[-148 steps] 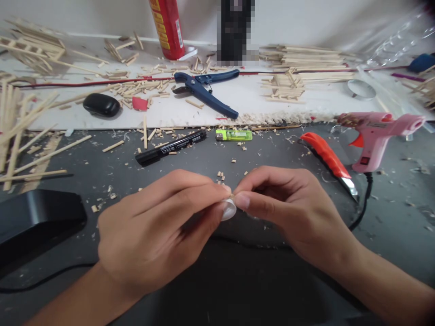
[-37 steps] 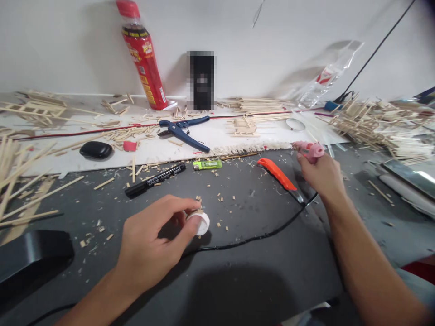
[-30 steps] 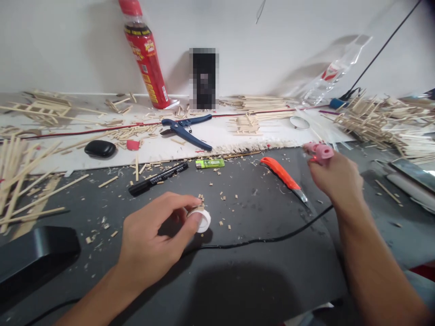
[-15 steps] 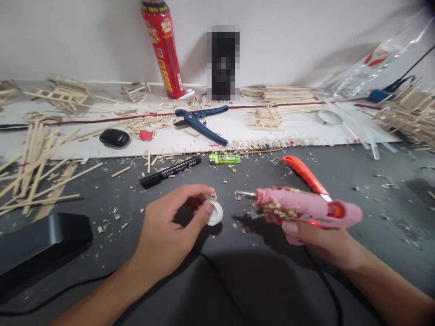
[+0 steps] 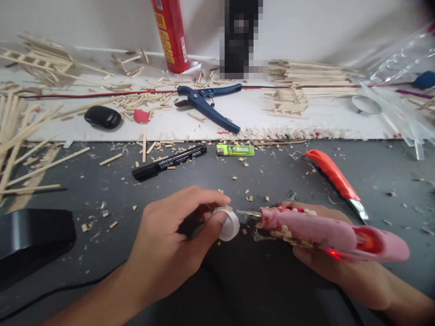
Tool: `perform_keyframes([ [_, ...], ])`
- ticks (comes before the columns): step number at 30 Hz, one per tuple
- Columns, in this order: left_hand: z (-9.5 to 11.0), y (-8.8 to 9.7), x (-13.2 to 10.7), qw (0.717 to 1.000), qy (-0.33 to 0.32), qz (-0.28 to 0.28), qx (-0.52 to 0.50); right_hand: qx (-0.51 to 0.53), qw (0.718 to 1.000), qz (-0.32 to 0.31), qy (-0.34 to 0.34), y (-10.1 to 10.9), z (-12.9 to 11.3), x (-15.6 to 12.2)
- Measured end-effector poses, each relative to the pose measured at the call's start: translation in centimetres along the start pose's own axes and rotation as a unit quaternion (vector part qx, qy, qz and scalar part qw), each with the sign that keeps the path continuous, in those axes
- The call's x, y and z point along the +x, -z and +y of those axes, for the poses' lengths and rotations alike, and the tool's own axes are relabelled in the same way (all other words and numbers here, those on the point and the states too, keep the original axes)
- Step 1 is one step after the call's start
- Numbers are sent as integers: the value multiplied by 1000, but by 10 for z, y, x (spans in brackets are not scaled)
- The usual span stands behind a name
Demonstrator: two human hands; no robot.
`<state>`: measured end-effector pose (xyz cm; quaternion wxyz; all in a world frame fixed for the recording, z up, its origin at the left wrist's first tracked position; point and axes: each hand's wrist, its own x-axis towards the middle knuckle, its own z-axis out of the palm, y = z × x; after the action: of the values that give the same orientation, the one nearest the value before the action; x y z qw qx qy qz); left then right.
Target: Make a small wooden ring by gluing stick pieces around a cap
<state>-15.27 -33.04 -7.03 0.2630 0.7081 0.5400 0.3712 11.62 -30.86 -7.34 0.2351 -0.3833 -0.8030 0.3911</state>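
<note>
Between thumb and fingers, my left hand (image 5: 183, 231) pinches a small white plastic cap (image 5: 231, 226), its round opening facing right. A little piece of wood (image 5: 223, 208) shows at the cap's upper edge, by my fingertips. My right hand (image 5: 343, 267) is wrapped round a pink hot glue gun (image 5: 316, 231), which has wood bits stuck along its side and a glowing red light. The gun's metal nozzle points left, very close to the cap's rim; whether they touch I cannot tell. My right fingers are partly hidden behind the gun.
A black marker (image 5: 170, 162), a green lighter (image 5: 235, 150) and an orange utility knife (image 5: 335, 181) lie on the dark table. Behind them are blue cutters (image 5: 210, 108), a black mouse (image 5: 103, 117), a red can (image 5: 171, 36) and wooden sticks (image 5: 312, 72). Wood scraps are scattered around.
The glue gun's nozzle has come closer to the white cap. The camera view has shifted nearer and lower, so the can's top is out of frame.
</note>
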Motion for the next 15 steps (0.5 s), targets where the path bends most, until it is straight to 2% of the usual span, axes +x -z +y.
perform_keyframes([
  [3, 1, 0, 0, 1000, -4, -2, -1, -26, 1000, 10, 9, -2, -3, 2],
  [9, 2, -1, 1, 1000, -12, 1, -2, -7, 1000, 7, -18, 0, -8, 2],
  [15, 2, -1, -1, 1000, -22, -5, -10, -7, 999, -16, 32, 1, -7, 1],
])
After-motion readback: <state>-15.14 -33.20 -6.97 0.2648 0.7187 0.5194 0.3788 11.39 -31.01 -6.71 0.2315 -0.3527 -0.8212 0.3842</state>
